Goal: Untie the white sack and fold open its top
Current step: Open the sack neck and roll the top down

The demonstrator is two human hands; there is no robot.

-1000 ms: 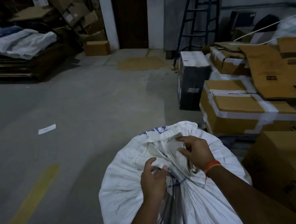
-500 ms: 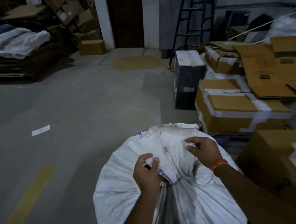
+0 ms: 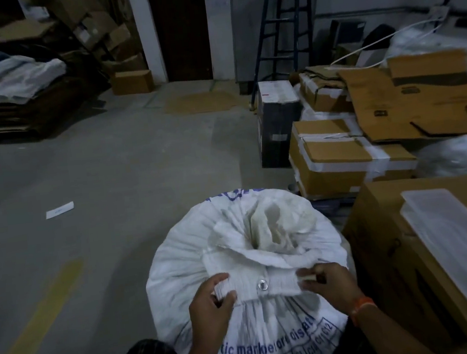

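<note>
A full white sack is seen standing upright on a grey concrete floor, its long axis vertical and its mouth turned up toward the camera. It is placed low in the middle of the view, just beside stacked cardboard boxes on the right. The top is loosened into a rumpled funnel, with a pale liner shown inside. The near hem, fitted with a metal eyelet, is folded outward. That hem is pinched by the left hand and by the right hand, one at each side. Blue printed lettering is carried on the woven front.
</note>
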